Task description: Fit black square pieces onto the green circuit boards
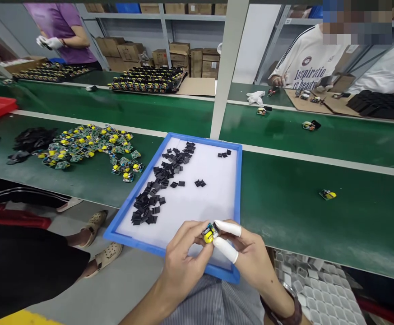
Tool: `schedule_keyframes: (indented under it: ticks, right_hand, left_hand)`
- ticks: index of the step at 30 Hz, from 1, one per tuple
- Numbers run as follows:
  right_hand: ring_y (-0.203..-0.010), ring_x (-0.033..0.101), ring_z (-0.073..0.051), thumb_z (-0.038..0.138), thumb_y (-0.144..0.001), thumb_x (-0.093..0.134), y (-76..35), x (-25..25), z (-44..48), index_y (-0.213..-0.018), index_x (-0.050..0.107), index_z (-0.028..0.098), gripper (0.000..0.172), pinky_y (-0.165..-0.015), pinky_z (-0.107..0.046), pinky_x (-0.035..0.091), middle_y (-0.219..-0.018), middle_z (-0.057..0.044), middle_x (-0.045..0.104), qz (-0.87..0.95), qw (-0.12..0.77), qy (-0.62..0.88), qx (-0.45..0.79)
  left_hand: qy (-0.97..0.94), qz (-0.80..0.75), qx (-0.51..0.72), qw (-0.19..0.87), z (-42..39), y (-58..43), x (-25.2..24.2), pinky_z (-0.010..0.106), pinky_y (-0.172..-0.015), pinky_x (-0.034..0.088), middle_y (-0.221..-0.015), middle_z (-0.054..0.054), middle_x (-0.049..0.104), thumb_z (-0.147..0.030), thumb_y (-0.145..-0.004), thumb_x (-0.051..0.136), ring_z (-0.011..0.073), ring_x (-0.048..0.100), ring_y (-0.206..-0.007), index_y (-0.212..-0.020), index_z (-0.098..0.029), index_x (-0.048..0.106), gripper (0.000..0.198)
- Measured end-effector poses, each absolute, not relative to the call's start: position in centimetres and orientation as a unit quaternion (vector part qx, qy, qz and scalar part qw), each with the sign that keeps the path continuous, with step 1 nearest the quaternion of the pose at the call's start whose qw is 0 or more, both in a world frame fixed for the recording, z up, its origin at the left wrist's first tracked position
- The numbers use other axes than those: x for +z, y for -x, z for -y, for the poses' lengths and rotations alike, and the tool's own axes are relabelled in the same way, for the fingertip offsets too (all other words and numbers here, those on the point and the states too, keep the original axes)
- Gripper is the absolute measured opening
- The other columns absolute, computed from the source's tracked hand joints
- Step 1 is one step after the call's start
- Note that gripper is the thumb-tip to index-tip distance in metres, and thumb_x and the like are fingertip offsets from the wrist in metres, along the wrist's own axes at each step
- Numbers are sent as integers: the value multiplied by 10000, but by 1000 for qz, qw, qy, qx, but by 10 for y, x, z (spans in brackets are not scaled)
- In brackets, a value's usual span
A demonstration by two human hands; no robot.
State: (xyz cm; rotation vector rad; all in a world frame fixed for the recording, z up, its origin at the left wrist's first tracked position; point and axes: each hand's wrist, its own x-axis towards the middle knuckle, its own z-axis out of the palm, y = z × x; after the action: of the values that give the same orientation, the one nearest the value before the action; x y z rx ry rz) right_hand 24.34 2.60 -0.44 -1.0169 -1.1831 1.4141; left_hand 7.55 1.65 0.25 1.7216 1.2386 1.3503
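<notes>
Over the near end of a blue-rimmed tray (240, 194), a small circuit board with a yellow part (209, 236) is pinched between my two hands. My left hand (186, 248) grips its left side with thumb and fingertips. On the other side, my right hand (244, 250), with white finger cots on thumb and forefinger, closes on the same board and a dark bit at its edge. Small black plastic pieces (164, 174) lie scattered along the tray's left side, with a few at the upper right and middle.
A heap of similar circuit boards (88, 144) lies left of the tray, beside black pieces (34, 139). A single board (327, 194) sits on the green belt to the right. Across the line, two people work near rows of assembled units (147, 80). Someone's legs show at lower left.
</notes>
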Motion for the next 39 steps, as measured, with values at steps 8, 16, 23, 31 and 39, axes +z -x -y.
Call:
schedule_keyframes:
  ticks: [8, 16, 23, 31, 39]
  right_hand:
    - [-907, 679, -178, 225, -876, 794, -238, -2, -21, -1105, 789, 291, 239, -836, -275, 573, -995, -22, 714, 475, 527, 411, 572]
    - [-915, 683, -163, 156, -876, 794, -242, -2, -25, -1135, 785, 343, 320, -840, -257, 558, -1038, -7, 728, 496, 526, 387, 573]
    - [-907, 672, -158, 120, -934, 703, -241, 2, -27, -1171, 769, 343, 331, -812, -253, 548, -1027, -14, 715, 560, 522, 370, 527]
    - [-928, 657, -182, 121, -897, 754, -235, 0, -25, -1166, 761, 347, 351, -842, -290, 540, -1041, -19, 679, 531, 526, 358, 559]
    - [-1018, 645, -210, 143, -937, 699, -226, 2, -20, -1194, 716, 319, 312, -910, -347, 545, -1114, -48, 627, 507, 533, 324, 595]
  left_hand:
    - [-660, -463, 527, 270, -13, -77, 4, 266, -742, 625, -1065, 47, 692, 22, -844, 683, 154, 706, -852, -1293, -259, 680, 529]
    - [-665, -452, 533, 264, -12, -77, 0, 268, -747, 618, -1097, 49, 671, 41, -837, 687, 153, 691, -874, -1332, -263, 646, 582]
    - [-679, -444, 530, 247, -15, -75, 2, 259, -769, 617, -1098, 51, 669, 55, -834, 683, 146, 691, -895, -1334, -235, 638, 580]
    - [-670, -439, 540, 259, -18, -74, -2, 263, -763, 626, -1080, 58, 665, 54, -836, 671, 143, 689, -885, -1286, -209, 659, 521]
    - [-671, -452, 548, 214, -19, -71, -2, 258, -720, 627, -1018, 50, 673, 27, -828, 717, 144, 685, -837, -1274, -208, 655, 508]
